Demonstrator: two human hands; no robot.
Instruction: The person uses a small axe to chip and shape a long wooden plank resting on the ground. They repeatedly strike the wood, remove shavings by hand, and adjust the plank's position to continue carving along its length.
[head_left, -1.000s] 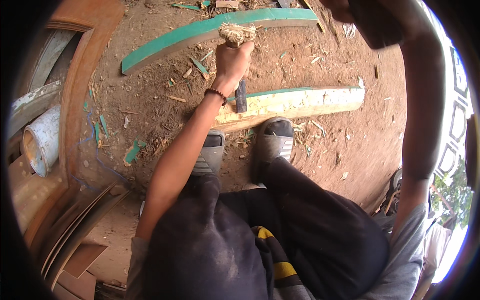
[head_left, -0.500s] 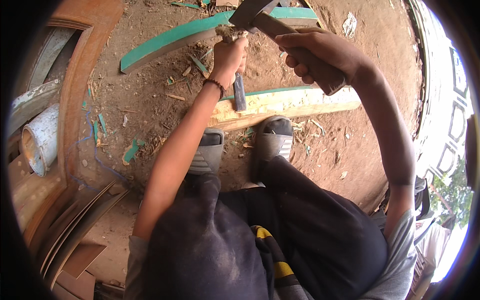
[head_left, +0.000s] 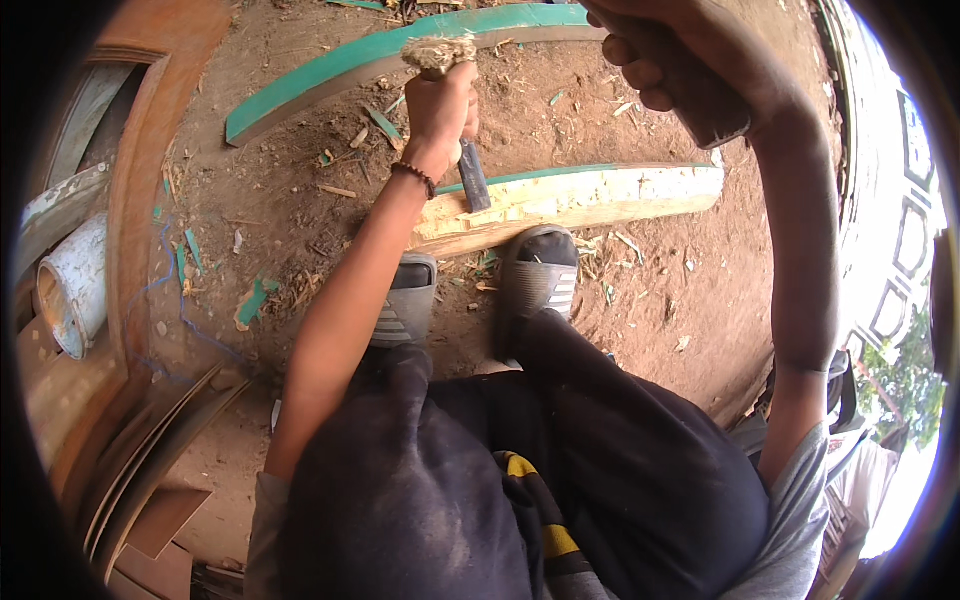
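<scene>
My left hand (head_left: 438,118) is closed around the handle of a chisel (head_left: 474,178). The chisel's frayed, mushroomed top sticks out above my fist, and its dark flat blade comes down onto a curved piece of wood (head_left: 600,193). That wood lies in front of my feet, its upper face cut to pale, rough timber, with a green strip along the far edge. Raised at the upper right, my right hand (head_left: 690,60) grips the thick dark wooden handle of a hammer (head_left: 712,115). The hammer's head is outside the picture.
Beyond the wood lies a second curved piece (head_left: 330,80) with a green face. Wood chips and green splinters (head_left: 255,303) litter the dirt floor. To the left stand a brown wooden frame (head_left: 140,190), a stained white bucket (head_left: 80,285) and thin curved boards (head_left: 160,450). My sandals (head_left: 540,280) are close to the wood.
My right hand has lifted the hammer up and to the right, taking its head out of view. My left hand still holds the chisel on the wood; the whole view has shifted slightly.
</scene>
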